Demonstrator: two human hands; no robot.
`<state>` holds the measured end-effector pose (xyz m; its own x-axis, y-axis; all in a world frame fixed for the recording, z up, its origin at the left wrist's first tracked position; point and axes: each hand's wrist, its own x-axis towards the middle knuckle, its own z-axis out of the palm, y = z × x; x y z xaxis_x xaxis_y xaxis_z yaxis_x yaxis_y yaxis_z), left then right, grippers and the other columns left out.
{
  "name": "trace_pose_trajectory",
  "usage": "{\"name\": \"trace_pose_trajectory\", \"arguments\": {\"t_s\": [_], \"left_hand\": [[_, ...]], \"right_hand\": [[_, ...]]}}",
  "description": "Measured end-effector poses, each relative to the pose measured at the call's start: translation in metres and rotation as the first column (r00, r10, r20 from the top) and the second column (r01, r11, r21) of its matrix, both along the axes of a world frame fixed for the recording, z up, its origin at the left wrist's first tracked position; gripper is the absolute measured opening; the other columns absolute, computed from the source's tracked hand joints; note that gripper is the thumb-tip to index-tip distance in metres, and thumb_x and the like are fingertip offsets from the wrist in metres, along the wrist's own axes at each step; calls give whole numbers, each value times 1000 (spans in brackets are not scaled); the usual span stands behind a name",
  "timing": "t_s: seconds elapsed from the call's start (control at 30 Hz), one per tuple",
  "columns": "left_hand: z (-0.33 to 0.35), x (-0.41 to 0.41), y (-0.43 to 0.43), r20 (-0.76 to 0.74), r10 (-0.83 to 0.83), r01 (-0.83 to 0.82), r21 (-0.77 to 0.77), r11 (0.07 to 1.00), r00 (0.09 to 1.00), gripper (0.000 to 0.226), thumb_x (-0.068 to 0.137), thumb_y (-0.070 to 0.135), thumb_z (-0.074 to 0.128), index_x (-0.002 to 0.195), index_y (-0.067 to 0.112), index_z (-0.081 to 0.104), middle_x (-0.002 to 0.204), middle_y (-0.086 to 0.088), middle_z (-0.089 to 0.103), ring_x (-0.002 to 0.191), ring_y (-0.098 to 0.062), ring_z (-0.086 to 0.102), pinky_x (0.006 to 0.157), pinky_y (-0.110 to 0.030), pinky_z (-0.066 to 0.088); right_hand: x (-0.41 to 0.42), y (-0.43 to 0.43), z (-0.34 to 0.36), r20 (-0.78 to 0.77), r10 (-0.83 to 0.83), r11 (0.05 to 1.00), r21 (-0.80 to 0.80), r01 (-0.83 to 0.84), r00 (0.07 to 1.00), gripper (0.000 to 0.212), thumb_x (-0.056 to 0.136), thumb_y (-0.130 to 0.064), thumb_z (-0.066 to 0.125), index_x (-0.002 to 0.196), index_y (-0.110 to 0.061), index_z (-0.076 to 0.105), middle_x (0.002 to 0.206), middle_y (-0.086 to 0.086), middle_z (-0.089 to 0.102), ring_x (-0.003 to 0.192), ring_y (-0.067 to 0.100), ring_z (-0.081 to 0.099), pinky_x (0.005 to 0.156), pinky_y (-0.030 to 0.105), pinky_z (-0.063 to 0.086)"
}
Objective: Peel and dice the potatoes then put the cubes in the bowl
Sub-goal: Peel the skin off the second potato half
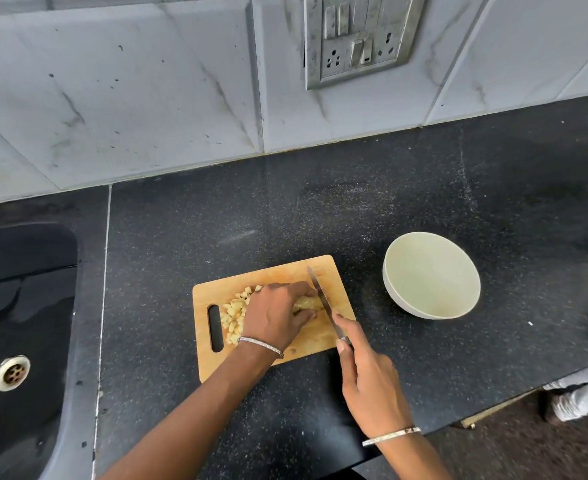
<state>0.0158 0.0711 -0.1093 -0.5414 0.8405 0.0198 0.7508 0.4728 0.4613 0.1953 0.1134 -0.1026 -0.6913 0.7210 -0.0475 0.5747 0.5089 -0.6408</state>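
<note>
A wooden cutting board (285,275) lies on the black counter. My left hand (278,313) curls over a peeled potato piece (308,303) on the board and holds it down. My right hand (365,372) grips the handle of a knife (322,297), index finger along the spine. The blade rests against the potato's right side. A pile of pale potato cubes (237,313) sits on the board's left part, near its handle slot. A white bowl (431,275) stands to the right of the board with nothing inside.
A black sink (19,306) with a metal drain is at the left. The tiled wall with a switch plate (358,36) runs behind. The counter's front edge drops off at the lower right, where someone's shoes (580,400) show on the floor.
</note>
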Motion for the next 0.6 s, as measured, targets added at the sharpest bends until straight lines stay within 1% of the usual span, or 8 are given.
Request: {"name": "trace_pose_trajectory", "arguments": {"t_s": [0.03,0.1,0.13,0.23,0.4,0.5,0.6], "left_hand": [[0,0,0,2,4,-4,1,1000,1000,30,78,45,73,107,37,68,99,10,73,91,-16,67,76,-33,52],[0,0,0,4,13,-13,-4,1000,1000,30,79,45,73,107,37,68,101,10,73,92,-16,67,76,-31,52],[-1,0,0,-1,14,-14,-10,1000,1000,30,79,45,72,108,37,68,102,10,73,92,-16,67,76,-30,52],[-1,1,0,-3,31,-31,-16,999,1000,30,81,47,69,110,38,67,103,13,72,93,-14,67,75,-28,48],[-1,3,-1,-22,41,-41,-12,999,999,30,83,47,68,111,38,66,106,14,72,95,-13,67,76,-27,46],[-1,3,-1,-18,48,-48,-6,999,999,29,82,47,69,110,38,67,106,14,72,96,-14,67,78,-29,47],[-3,4,-1,-21,50,-51,-18,999,999,30,82,48,68,110,38,66,106,14,72,96,-15,67,79,-30,47]], "right_hand": [[-2,1,-1,-1,-7,1000,12,7,1000,44,101,-23,46,140,-43,42,57,-13,50,54,19,54,51,39,28],[-8,2,-4,-6,-12,999,39,13,1000,44,100,-20,48,139,-39,46,62,-5,61,56,22,56,51,33,21],[-11,2,-6,-2,-14,999,42,14,1000,45,100,-19,48,140,-40,45,64,-2,63,57,23,57,52,32,21],[-15,2,-10,9,-13,999,35,13,1000,47,100,-21,48,141,-43,42,64,-1,62,57,28,59,49,35,29],[-11,-3,-12,4,-21,998,54,21,1000,47,98,-20,51,140,-42,44,65,-1,64,56,28,58,49,34,28],[-8,-7,-11,-2,-39,997,66,39,999,48,96,-17,56,138,-39,49,62,0,64,52,27,57,48,31,26],[-9,-9,-11,9,-62,995,80,61,998,48,95,-17,57,138,-39,51,64,1,66,54,28,59,49,32,25]]}}
